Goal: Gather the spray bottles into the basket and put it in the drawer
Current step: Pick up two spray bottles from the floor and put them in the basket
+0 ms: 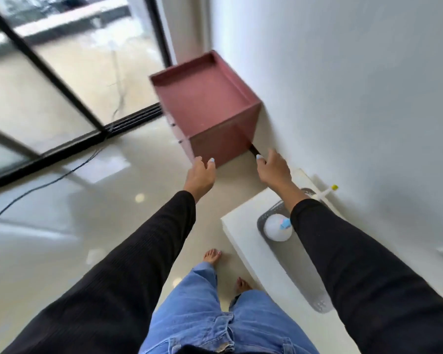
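— While both arms stretch forward over the pale floor (62,226), what is the biggest thing in front of them?

— A dark red drawer cabinet (207,103) set against the white wall (343,85), its rimmed top bare. The left hand (200,175) is at its near lower corner, fingers loosely spread and holding nothing; whether it touches the side I cannot tell. The right hand (273,168) is beside the wall at the cabinet's back corner, fingers curled downward, its grip not clear.

— And the basket?

— The grey basket (266,221) lies on a low white table (248,226), behind both hands and partly under the right sleeve (356,251). Inside it stands a white spray bottle (276,227) with a blue trigger. Another nozzle with a yellow tip (334,187) shows just past the forearm, near the wall.
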